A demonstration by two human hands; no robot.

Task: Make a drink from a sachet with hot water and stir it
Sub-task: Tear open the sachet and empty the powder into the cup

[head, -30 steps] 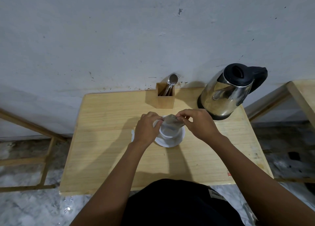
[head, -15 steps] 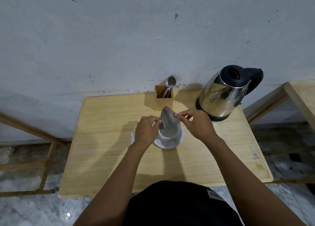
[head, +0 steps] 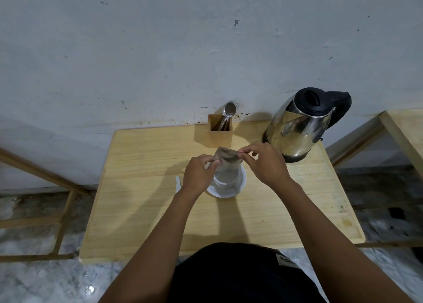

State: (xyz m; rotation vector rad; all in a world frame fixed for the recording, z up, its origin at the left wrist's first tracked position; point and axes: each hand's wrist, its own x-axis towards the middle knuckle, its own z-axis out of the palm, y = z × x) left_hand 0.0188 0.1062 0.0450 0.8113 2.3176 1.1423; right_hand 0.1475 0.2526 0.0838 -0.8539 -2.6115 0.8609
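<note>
Grey-brown sachet (head: 225,159) is up over the white cup (head: 227,181), both hands on it, head view only. Left hand (head: 198,174) has fingertips pinched shut on the sachet's left edge; right hand (head: 263,163) pinches the upper right corner between thumb and forefinger, other fingers curled loose. Sachet looks upended or steeply tilted, lower end down at the cup mouth; can't tell from here whether it's torn open or whether powder is running. Cup sits on a white saucer (head: 238,193), mid-table on the pale wooden table (head: 142,188). Small white scrap (head: 177,183) lies left of the saucer, partly behind the left wrist, maybe a torn-off strip, not sure. Steel electric kettle (head: 299,128), black lid and handle, sits at the far right of the table, lid closed. Wooden cutlery holder (head: 220,134) at the far edge against the wall holds a spoon (head: 229,110) and a fork. My read: emptying step, with water and stirring not done. Risks: the sachet mouth drifting off the rim dumps powder onto saucer or table; a shake could knock the light cup on its saucer; powder stuck in a creased corner gives a weak mix. Later, reaching right for the kettle takes the forearm close past the cup.
</note>
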